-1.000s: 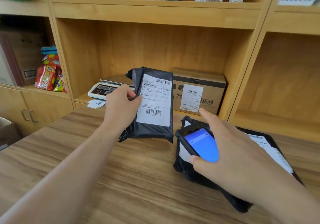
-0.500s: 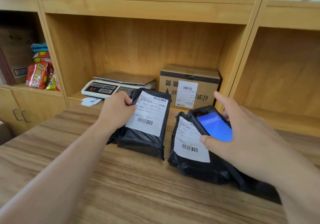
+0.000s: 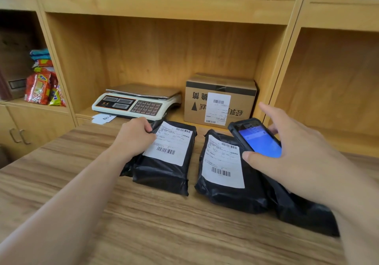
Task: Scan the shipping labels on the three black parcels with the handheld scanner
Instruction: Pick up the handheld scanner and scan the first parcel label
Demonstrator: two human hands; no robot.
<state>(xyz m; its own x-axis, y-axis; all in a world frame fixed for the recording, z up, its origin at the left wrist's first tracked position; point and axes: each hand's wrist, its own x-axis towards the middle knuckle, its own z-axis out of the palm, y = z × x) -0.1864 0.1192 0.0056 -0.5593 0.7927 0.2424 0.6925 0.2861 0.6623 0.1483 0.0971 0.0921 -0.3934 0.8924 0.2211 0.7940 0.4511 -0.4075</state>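
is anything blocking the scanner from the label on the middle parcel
Nothing visible does. The handheld scanner in the right hand hovers over the upper right edge of the middle parcel, whose white label faces up, uncovered. The left hand grips only the left parcel.

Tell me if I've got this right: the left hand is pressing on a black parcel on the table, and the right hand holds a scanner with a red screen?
Nearly. The head view shows the scanner in the right hand has a blue screen, not red. The rest holds: the left hand rests on a black parcel on the table.
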